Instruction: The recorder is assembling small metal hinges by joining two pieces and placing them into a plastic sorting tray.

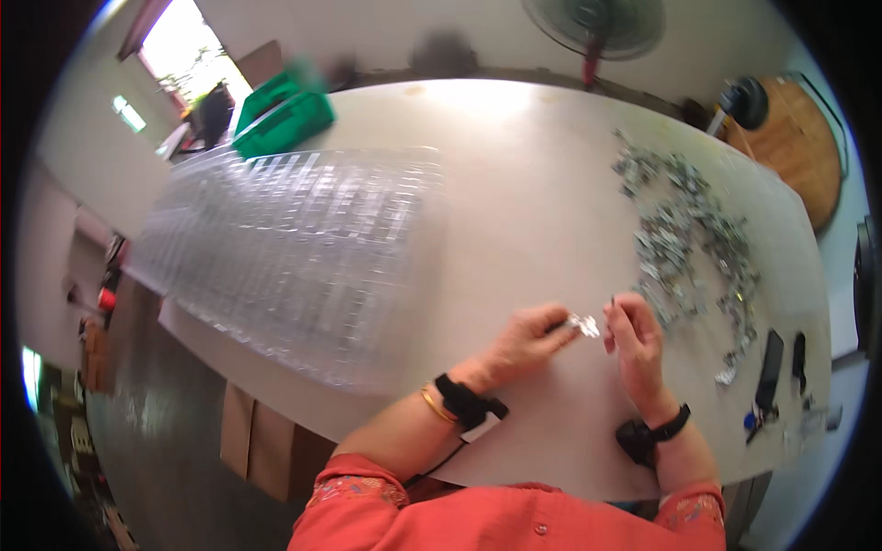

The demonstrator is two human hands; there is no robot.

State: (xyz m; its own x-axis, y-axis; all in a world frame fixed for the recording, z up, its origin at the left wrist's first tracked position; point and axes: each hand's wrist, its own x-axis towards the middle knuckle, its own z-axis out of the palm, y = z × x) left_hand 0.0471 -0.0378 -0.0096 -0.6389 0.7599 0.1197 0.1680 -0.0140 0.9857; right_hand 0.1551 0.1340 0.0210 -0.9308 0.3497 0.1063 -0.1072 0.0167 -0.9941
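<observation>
My left hand (528,342) pinches a small shiny metal piece (585,326) between thumb and fingers, over the near part of the table. Just to its right is my right hand (636,340), raised with the fingers closed in a pinch. A thin dark tip shows at those fingers, too small to name. The two hands are a short way apart. Beyond my right hand, a loose heap of small silvery metal pieces (675,243) spreads over the right side of the table. Both wrists wear black straps.
Clear ribbed plastic trays (303,248) cover the table's left side, with a green bin (280,115) behind them. Dark slim tools (770,372) lie at the right edge. A fan (597,28) stands beyond the far edge. Below the left edge is a cardboard box (262,441).
</observation>
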